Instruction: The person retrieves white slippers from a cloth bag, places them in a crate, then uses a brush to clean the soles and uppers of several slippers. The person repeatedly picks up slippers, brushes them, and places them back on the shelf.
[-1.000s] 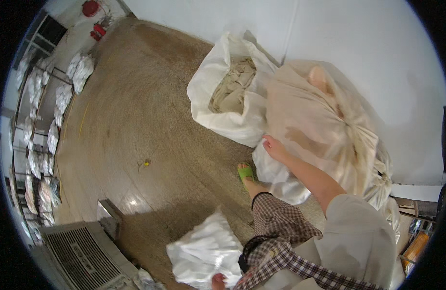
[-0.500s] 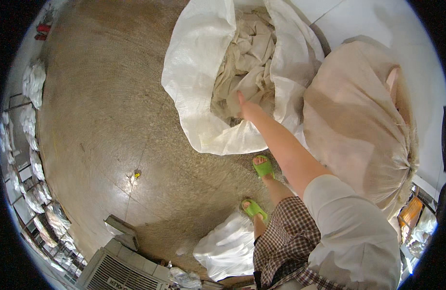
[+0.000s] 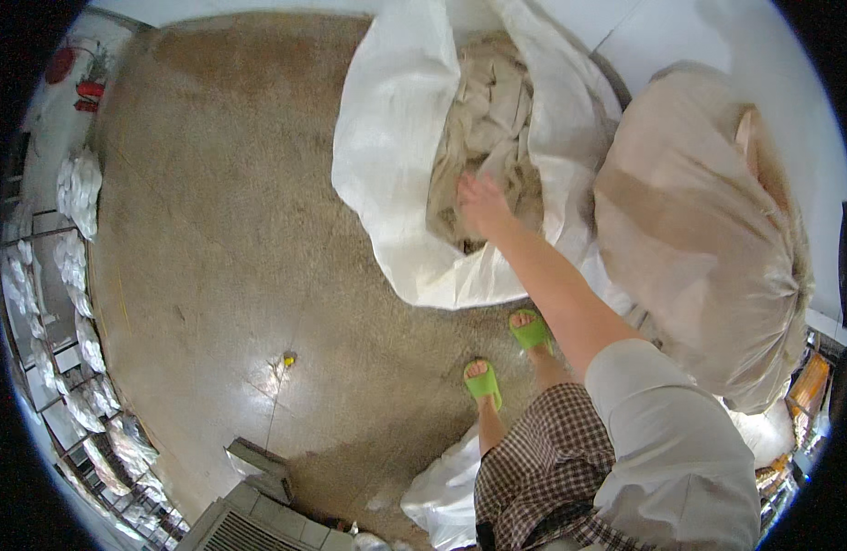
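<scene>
A large white woven sack (image 3: 387, 138) stands with its mouth wide and its rim rolled outward. Crumpled beige cloth (image 3: 492, 110) fills the inside. My right hand (image 3: 484, 204) reaches over the near part of the opening, its fingers apart, slightly blurred and pointing at the cloth. Nothing shows in its grasp; I cannot tell whether the fingertips touch the cloth. My left hand is out of view.
A bulging beige cloth bundle (image 3: 699, 239) leans beside the sack at the white wall. Near my green slippers (image 3: 483, 384) lies a white plastic bag (image 3: 446, 491). A grey vented machine (image 3: 249, 523) stands lower left; racks of wrapped goods (image 3: 79, 340) line the left.
My right hand's fingers have spread, and it shows more openly above the cloth. My feet have shifted, and the whole view has moved a little.
</scene>
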Motion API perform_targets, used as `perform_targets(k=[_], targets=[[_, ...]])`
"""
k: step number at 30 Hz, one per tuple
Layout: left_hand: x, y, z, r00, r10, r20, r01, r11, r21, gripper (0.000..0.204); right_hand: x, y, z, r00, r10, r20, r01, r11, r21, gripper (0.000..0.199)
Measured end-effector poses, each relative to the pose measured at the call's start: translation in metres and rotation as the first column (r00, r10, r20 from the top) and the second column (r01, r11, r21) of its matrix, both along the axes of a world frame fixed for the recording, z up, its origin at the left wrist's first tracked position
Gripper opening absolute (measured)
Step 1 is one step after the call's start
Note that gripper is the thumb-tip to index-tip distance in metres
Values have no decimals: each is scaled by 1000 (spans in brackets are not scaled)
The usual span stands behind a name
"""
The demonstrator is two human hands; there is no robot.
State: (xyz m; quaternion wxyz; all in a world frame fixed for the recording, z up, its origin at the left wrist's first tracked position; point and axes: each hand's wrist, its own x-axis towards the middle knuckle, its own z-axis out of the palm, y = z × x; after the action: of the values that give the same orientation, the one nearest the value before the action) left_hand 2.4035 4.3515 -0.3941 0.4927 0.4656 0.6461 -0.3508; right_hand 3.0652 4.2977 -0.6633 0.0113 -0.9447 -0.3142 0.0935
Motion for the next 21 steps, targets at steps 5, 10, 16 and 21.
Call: perform_targets(k=[5, 10, 16, 21], targets=[[-40, 11, 2, 1000, -29, 6, 30, 999, -22, 23, -20, -46, -16, 883, -295, -364, 207, 943, -261, 31], [-73, 35, -6, 992, -81, 99, 87, 995, -58, 24, -10, -123, 118, 532, -644, -550, 847, 385, 368, 29], [-96, 122, -16, 809, -465, 359, 493, 870, 16, 26, -22, -213, 422, 848, -430, -309, 213, -257, 943, 24], [19, 197, -31, 671, -628, 394, 492, 775, 397, 25, -147, -323, 613, 636, -771, 21, -56, -20, 998, 26]])
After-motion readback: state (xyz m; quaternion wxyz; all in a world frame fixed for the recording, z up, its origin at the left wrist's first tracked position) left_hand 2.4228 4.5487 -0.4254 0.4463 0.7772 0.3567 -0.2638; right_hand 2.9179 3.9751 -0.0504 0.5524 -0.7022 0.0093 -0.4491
